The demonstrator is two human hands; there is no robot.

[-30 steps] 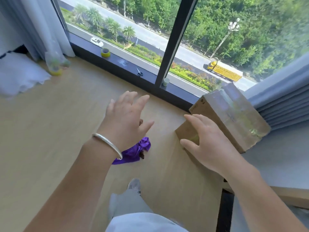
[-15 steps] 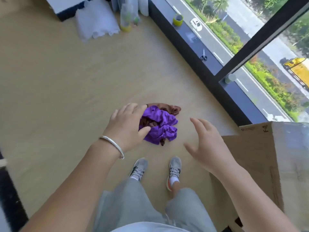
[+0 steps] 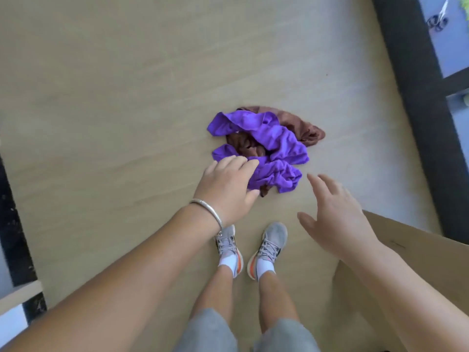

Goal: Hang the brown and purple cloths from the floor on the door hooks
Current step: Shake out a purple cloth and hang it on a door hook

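Note:
A crumpled purple cloth (image 3: 276, 143) lies on the wooden floor, tangled with a brown cloth (image 3: 302, 125) that shows behind and beneath it. My left hand (image 3: 225, 189), with a silver bangle at the wrist, hovers over the near left edge of the pile, fingers spread and curled down, and holds nothing. My right hand (image 3: 335, 217) is open to the right of the pile, fingers apart, not touching the cloths. No door or hooks are in view.
My two feet in grey shoes (image 3: 251, 247) stand just behind the pile. A cardboard box (image 3: 418, 255) sits at the right. A dark window frame (image 3: 418, 97) runs along the right, with scissors (image 3: 436, 19) on the sill. A dark edge (image 3: 12, 224) borders the left.
My view has tilted further down, so the window has slid out to the right. Both cloths now show fully, and my hands have come lower over the pile.

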